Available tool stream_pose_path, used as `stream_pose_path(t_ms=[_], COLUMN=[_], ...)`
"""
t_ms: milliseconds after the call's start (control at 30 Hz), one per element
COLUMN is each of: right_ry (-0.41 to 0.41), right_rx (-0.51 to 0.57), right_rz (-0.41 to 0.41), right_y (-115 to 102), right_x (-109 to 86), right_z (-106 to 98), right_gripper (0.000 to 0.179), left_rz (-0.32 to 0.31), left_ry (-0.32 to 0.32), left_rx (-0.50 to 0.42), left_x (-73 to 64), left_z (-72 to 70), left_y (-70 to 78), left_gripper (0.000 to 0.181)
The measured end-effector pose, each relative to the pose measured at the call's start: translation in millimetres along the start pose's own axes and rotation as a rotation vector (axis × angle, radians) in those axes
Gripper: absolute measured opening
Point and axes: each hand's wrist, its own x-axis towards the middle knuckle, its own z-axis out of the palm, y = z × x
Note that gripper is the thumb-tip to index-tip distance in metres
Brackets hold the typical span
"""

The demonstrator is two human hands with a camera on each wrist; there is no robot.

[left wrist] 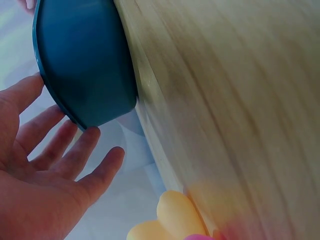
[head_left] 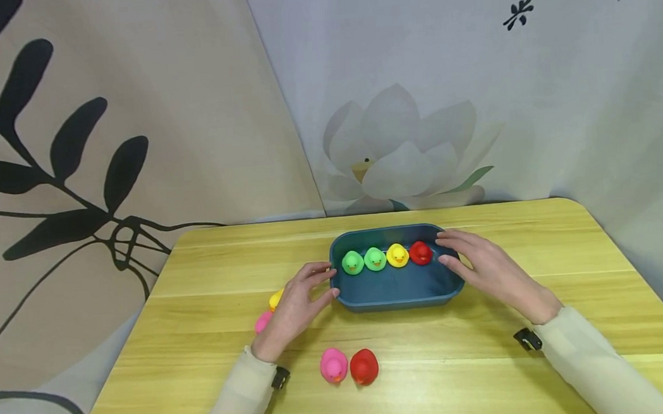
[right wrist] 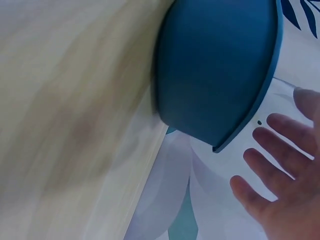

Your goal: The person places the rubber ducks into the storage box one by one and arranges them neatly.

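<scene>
A dark blue oblong tray (head_left: 399,291) stands near the back of the wooden table. Inside it, along the far side, sit two green toy ducks (head_left: 352,262), a yellow duck (head_left: 398,255) and a red duck (head_left: 421,253) in a row. My left hand (head_left: 294,307) reaches to the tray's left end; in the left wrist view its spread fingertips touch the rim of the tray (left wrist: 85,60). At the right end is my right hand (head_left: 497,269), fingers extended. The right wrist view shows those fingers (right wrist: 280,150) beside the rim, apparently just off it.
A pink duck (head_left: 333,365) and another red duck (head_left: 364,367) lie on the table (head_left: 432,365) in front of the tray. Left of it, partly hidden by my left hand, are a yellow duck (head_left: 276,299) and a pink one (head_left: 263,321). Printed cloth (head_left: 217,112) hangs behind.
</scene>
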Motion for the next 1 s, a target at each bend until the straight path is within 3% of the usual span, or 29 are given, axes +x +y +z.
stream_pose_path(t_ms=[600, 1000], right_ry=[-0.126, -0.146], right_rx=[-0.073, -0.071], right_rz=[0.042, 0.056], right_y=[13, 12], right_x=[-26.3, -30.0], right_z=[2, 2], right_gripper=[0.060, 0.062], left_rz=[0.032, -0.002], left_ry=[0.010, -0.063], left_rx=[0.044, 0.056], left_x=[0.7, -3.4], left_z=[-1.9, -14.6], left_y=[1.8, 6.2], left_gripper=[0.043, 0.043])
